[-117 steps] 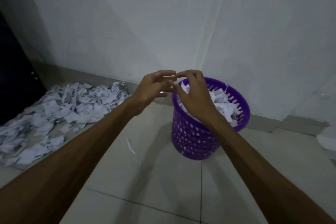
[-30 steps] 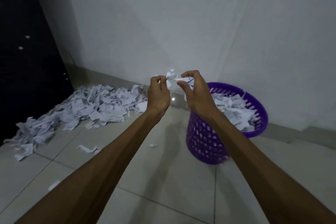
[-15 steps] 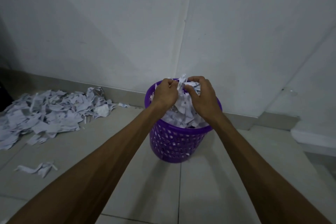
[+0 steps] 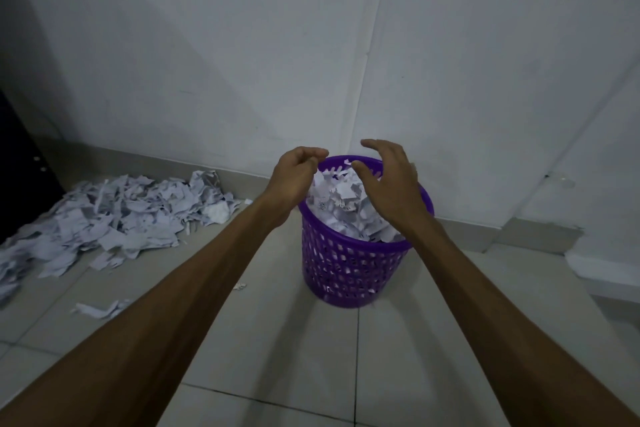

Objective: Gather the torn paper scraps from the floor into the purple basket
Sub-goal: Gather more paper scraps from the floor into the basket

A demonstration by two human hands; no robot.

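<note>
Taking the purple basket (image 4: 353,263) as the marker: well to its left, against the skirting, the big heap of torn paper scraps (image 4: 114,218) lies on the floor (image 4: 277,340), and it looks as large as it did a few seconds back. Nearer, still left of the basket, a small strip (image 4: 100,308) and a tiny fleck (image 4: 240,286) lie loose on the tiles.

Just over the basket's left rim hangs the left hand (image 4: 294,177), fingers loosely curled with nothing in them. Half a second ago both hands were pressed together on a wad of paper right above the basket; now they have parted and the wad is gone from them. It has evidently dropped onto the mound of scraps in the basket (image 4: 343,204), which stands up to the rim and a little above it.

Over the right side of the rim the right hand (image 4: 391,184) is spread, fingers apart and arched, empty.

So one more load is in, by my reckoning. The heap on the left is the bulk of the job, and the basket looks close to full; the next loads may need pressing down or they could spill over the edge.
</note>
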